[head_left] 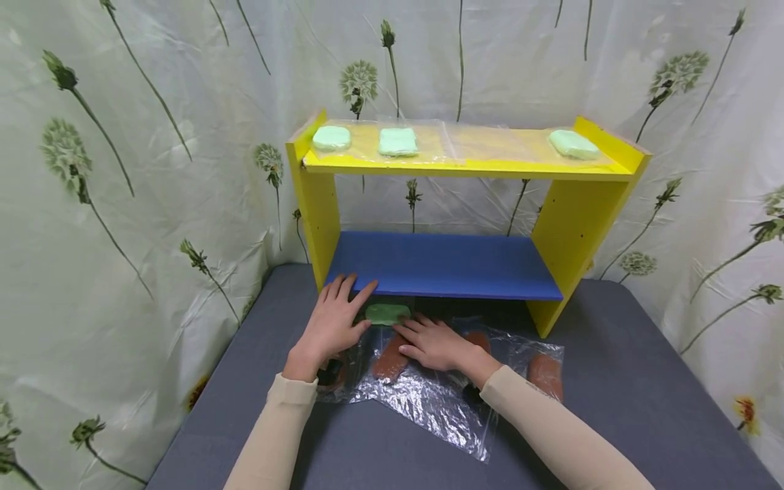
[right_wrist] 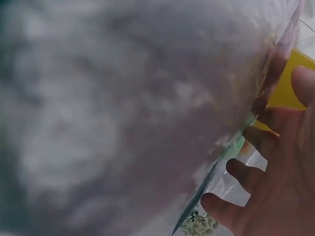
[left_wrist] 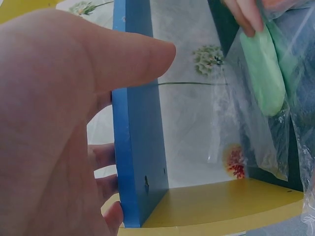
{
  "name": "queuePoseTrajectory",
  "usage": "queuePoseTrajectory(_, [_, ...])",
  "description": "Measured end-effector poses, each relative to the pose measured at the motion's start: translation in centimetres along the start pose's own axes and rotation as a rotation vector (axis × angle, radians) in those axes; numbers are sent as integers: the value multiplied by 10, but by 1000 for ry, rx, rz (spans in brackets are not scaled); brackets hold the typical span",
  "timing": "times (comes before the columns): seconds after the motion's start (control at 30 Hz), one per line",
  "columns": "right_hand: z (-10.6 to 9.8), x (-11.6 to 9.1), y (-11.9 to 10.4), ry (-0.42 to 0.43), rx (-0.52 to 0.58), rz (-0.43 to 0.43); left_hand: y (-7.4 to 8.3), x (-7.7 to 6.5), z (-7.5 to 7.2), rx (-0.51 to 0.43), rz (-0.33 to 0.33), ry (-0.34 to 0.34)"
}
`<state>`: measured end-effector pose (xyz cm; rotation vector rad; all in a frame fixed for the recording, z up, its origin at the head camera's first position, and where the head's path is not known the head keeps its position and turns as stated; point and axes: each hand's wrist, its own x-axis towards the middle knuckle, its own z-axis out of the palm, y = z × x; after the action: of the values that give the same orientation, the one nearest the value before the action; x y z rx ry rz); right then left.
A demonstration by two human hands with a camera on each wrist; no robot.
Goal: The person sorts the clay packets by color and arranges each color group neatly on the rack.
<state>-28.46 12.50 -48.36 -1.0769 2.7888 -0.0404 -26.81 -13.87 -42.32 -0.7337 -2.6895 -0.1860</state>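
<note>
Your left hand (head_left: 331, 323) is resting at the front edge of the blue shelf (head_left: 441, 265); its fingers are lying slightly apart on the board, and its thumb is pointing toward 2 o'clock, away from them. Your right hand (head_left: 436, 344) is reaching in from 4 o'clock, its fingertips touching an end of the green slab (head_left: 387, 314). These fingers are stretching out loosely, gaps showing in the right wrist view; how hard they are pressing, I cannot tell.

The slab is lying just below the shelf's front edge, at 3 o'clock from your left hand and 10 o'clock from your right, against clear plastic film (head_left: 437, 415). Around your right hand, brown pieces are lying at 8 o'clock (head_left: 387, 367), 3 o'clock (head_left: 478, 338) and, farther off, nearly 4 o'clock (head_left: 545, 374).

A yellow frame (head_left: 566, 238) is supporting the shelf. On its upper board, 3 pale green blocks are sitting at 11 (head_left: 331, 138), 12 (head_left: 398, 141) and 2 o'clock (head_left: 574, 144).
</note>
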Motion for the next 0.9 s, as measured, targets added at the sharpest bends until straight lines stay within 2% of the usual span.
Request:
queuePoseTrajectory(0.17, [0, 2, -1, 22, 60, -16, -2, -2, 2, 2, 4, 4])
queuePoseTrajectory(0.33, [-6, 21, 2, 61, 178, -25, -2, -2, 1, 12, 7, 7])
queuePoseTrajectory(0.47, [-10, 34, 4, 22, 280, -19, -2, -2, -1, 19, 6, 9])
queuePoseTrajectory(0.53, [-10, 35, 4, 5, 289, -21, -2, -1, -1, 19, 7, 7])
queuePoseTrajectory(0.6, [-10, 33, 1, 12, 262, -36, -1, -1, -1, 20, 9, 8])
queuePoseTrajectory(0.8, [-1, 15, -16, 72, 59, -55, 0, 0, 0, 24, 7, 1])
queuePoseTrajectory(0.9, [3, 8, -25, 99, 6, -72, 0, -1, 0, 28, 2, 0])
